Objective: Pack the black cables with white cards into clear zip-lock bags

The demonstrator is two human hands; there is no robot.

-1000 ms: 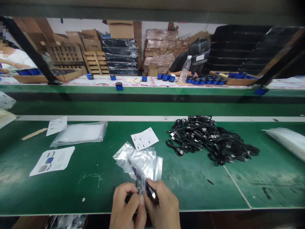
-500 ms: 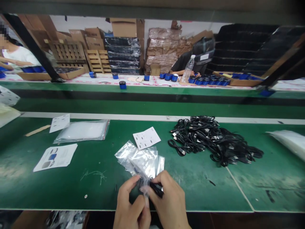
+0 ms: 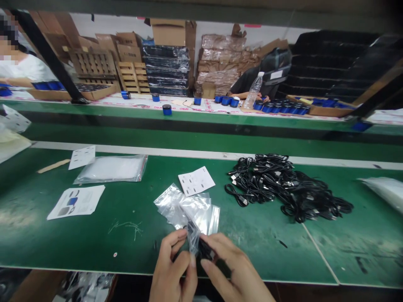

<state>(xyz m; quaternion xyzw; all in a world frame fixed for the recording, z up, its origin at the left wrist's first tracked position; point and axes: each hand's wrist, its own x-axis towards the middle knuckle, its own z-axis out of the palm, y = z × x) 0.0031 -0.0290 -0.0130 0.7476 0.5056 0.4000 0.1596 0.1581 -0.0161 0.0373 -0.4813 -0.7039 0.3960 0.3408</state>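
Note:
My left hand (image 3: 176, 262) pinches a clear plastic bag (image 3: 193, 237) near the front edge of the green table. A black cable (image 3: 205, 249) lies partly in the mouth of that bag, and the fingers of my right hand (image 3: 231, 262) are closed around its outer end. Just beyond my hands several flat clear bags (image 3: 184, 205) lie overlapping. A folded printed leaflet (image 3: 197, 181) rests against their far side. Off to the right is a heap of coiled black cables (image 3: 280, 184) with metal USB plugs.
On the left are a stack of leaflets (image 3: 75, 202), a filled plastic bag (image 3: 110, 168) and a wooden stick (image 3: 53, 166). Another white bag (image 3: 385, 188) lies far right. Behind, a raised shelf holds blue cylinders (image 3: 167, 110) and a bottle (image 3: 253, 91). Two people sit beyond.
The cable's near end has shifted slightly, and my right thumb has spread lower from the bag. The bag stands more upright between my hands. The whole view has moved a little.

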